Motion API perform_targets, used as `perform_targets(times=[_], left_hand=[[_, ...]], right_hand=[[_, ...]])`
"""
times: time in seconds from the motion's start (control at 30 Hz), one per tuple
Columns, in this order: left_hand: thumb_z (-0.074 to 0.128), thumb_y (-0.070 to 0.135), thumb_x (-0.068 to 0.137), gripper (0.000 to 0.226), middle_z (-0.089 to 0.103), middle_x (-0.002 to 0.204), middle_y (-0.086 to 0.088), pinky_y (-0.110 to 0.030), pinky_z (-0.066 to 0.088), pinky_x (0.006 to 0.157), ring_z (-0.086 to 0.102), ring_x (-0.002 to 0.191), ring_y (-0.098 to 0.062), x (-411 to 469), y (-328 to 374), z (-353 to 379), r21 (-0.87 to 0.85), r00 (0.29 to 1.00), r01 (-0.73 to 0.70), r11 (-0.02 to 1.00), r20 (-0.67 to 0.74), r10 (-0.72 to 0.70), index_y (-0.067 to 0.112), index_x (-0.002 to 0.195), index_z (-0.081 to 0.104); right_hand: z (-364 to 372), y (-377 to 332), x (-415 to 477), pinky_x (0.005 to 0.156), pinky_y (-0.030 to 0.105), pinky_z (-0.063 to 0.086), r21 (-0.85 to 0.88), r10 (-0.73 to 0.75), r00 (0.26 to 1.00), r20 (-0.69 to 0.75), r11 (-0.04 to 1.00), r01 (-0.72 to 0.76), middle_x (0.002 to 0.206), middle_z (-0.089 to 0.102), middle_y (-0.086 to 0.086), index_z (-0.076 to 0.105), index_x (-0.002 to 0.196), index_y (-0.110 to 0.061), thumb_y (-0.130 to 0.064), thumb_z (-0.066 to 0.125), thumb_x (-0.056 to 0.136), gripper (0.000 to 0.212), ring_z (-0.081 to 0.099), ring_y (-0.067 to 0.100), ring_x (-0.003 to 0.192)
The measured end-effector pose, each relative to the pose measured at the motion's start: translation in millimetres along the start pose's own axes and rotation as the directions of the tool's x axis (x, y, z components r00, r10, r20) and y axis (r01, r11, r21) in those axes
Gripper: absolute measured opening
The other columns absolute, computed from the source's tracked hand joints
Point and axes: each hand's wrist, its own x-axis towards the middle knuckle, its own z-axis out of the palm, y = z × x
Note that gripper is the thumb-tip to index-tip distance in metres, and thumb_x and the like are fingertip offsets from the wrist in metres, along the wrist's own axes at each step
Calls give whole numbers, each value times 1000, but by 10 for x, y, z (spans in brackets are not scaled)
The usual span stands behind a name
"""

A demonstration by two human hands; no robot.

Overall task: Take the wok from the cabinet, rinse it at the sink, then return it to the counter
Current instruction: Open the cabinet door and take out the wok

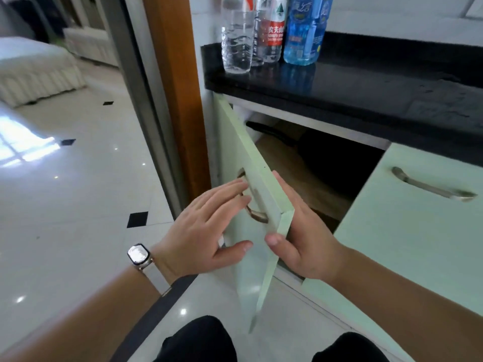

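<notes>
My left hand (209, 231) lies flat, fingers straight, on the door's (248, 152) outer face; my right hand (308, 246), also flat, backs its inner face, likely steadying it. The wok (329, 155) sits inside the cabinet (287, 168), under the desk's (339, 84) left end.

Black counter (366, 82) bears bottles (236, 48); dark wok (332, 160) on cabinet shelf (287, 176)

The open cabinet door (257, 189) juts edge-on through the frame's centre, with the left hand (209, 231) and right hand (308, 244) flanking it. Right of it the cabinet opening (295, 178) lies free in front, hemmed by the counter (366, 100) above and a closed door (418, 231) at right; the wok (332, 155) fills its back.
</notes>
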Motion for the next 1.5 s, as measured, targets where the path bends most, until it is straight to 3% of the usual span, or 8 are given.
perform_targets(times=[0.13,0.3,0.47,0.6,0.8,1.03,1.23,1.5], left_hand=[[55,48,94,66,38,152,-11,-39,43,111,41,142,-24,-140,44,-261,-23,999,42,999,-14,-43,9,144,33],[52,53,93,74,40,154,-17,-50,53,97,46,138,-30,-416,-8,-582,-51,990,143,988,7,-142,15,149,23],[53,48,94,66,45,141,-10,-18,48,99,51,124,-15,-608,-46,-898,106,953,278,955,-153,-260,7,140,31],[64,25,87,59,50,134,-18,-13,47,95,48,124,-6,-736,-224,-1109,217,917,353,910,-273,-291,5,135,37],[70,16,84,52,60,127,-24,-36,52,93,59,115,-33,-888,-531,-1400,516,905,411,751,-330,-268,-6,128,53],[70,21,85,54,61,128,-22,-49,55,86,60,112,-38,-931,-764,-1653,683,922,383,622,-240,-304,-4,131,54],[58,22,85,53,56,139,-20,-55,36,110,50,131,-39,-810,-710,-1613,803,935,316,506,-171,-312,0,133,55],[53,27,88,44,56,140,-19,-61,21,115,50,133,-37,-330,-579,-1201,795,967,184,578,-43,-250,8,126,64]], right_hand=[[370,-63,153,118,47,34,22,-10,1000,8,1000,10,162,29,14,20,153,8,-64,41,94,95,30,29,150],[771,-117,332,114,52,40,4,-85,996,-27,996,85,165,17,11,7,158,-15,-68,41,93,90,24,30,151],[1205,-71,578,112,53,43,-92,-180,982,-54,980,174,163,19,19,16,154,-19,-55,53,97,77,23,32,151],[1520,-73,833,117,49,37,-186,-224,971,-87,961,205,158,28,28,23,152,-21,-41,66,94,74,30,40,148],[1706,-94,1164,115,53,37,-305,-139,988,61,940,151,164,20,23,30,157,-23,-37,64,94,73,24,41,150],[1632,-122,1377,112,49,39,-382,-89,978,189,911,157,165,20,19,39,154,-21,-32,63,92,68,29,41,148],[1250,-89,1320,117,44,29,-499,9,954,300,854,149,166,22,12,36,155,-21,-38,56,97,64,23,33,151],[82,-103,1174,120,44,25,-732,159,955,250,676,79,164,27,6,35,154,-27,-47,50,100,59,24,25,151]])
